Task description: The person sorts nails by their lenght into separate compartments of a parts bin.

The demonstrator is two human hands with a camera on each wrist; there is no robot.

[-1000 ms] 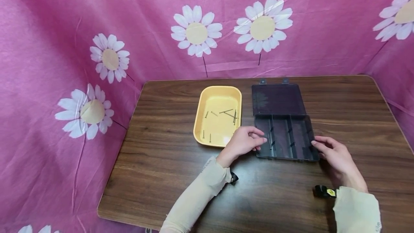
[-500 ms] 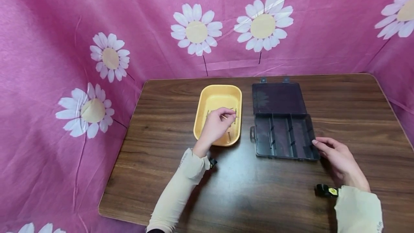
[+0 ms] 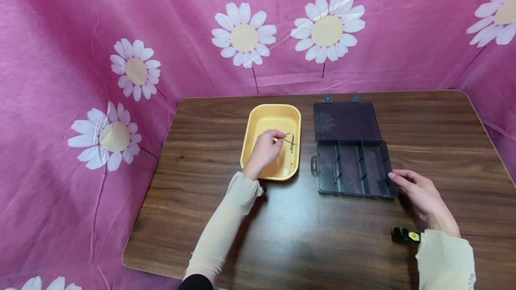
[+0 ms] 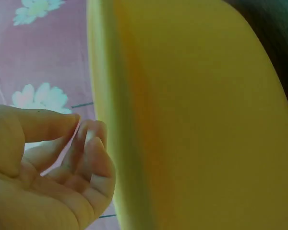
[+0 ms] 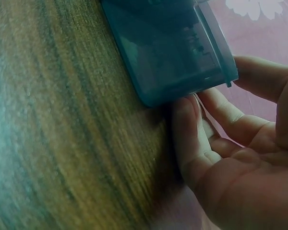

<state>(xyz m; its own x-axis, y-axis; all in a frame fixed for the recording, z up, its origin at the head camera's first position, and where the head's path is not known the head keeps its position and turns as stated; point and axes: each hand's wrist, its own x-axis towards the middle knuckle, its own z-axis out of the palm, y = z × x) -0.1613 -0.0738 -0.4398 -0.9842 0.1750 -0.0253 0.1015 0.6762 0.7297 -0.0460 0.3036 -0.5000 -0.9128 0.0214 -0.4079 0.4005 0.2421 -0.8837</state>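
In the head view, my left hand (image 3: 266, 149) reaches into a yellow tray (image 3: 244, 149), thumb and fingertips close together at several thin, dark, nail-like pieces (image 3: 292, 143). The left wrist view shows those fingertips beside the yellow wall; I cannot tell whether a piece is pinched between them. To the right lies a dark see-through compartment box (image 3: 350, 169) with its lid (image 3: 347, 121) laid back. One thin piece (image 3: 334, 173) lies in its left compartment. My right hand (image 3: 421, 200) grips the box's right edge, thumb and fingers on either side of its wall in the right wrist view.
A brown wood-grain table (image 3: 193, 182) carries tray and box, a strip of tabletop between them. A dark handle (image 3: 314, 165) sticks out from the box's left side. Behind the table hangs a pink daisy-print cloth (image 3: 185, 35).
My left hand has moved left from the box's left compartment into the tray, then slightly further left there. The right hand has stayed on the box's edge.
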